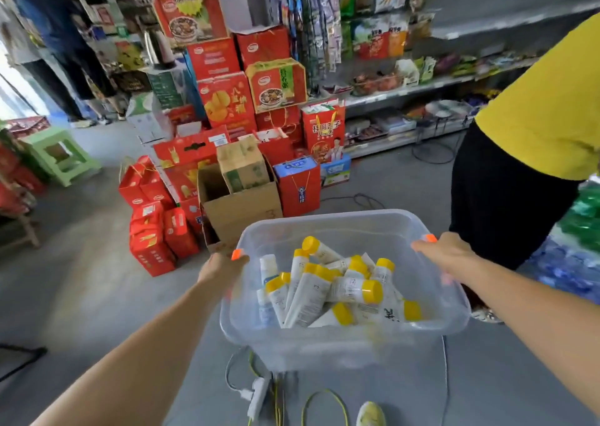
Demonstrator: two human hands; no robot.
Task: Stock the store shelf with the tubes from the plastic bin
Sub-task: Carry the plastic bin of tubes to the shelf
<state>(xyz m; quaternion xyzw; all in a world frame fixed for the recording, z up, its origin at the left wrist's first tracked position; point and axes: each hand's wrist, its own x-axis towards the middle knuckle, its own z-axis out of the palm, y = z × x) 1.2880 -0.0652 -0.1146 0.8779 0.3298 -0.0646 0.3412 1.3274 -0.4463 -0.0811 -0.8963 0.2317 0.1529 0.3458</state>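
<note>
Held the clear plastic bin [341, 227] above the grey floor [81, 296], white yellow-capped tubes [311, 296] heaped inside. Clamped left hand [222, 266] fingers on its left rim, right hand [444, 253] fingers on the right.

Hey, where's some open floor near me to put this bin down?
Best: the bare grey floor on your left, between the green stool and the red boxes. A narrower strip lies between the blue-topped box and the person in yellow, with a cable across it. Under the bin, a power strip and wires crowd the floor.
</note>
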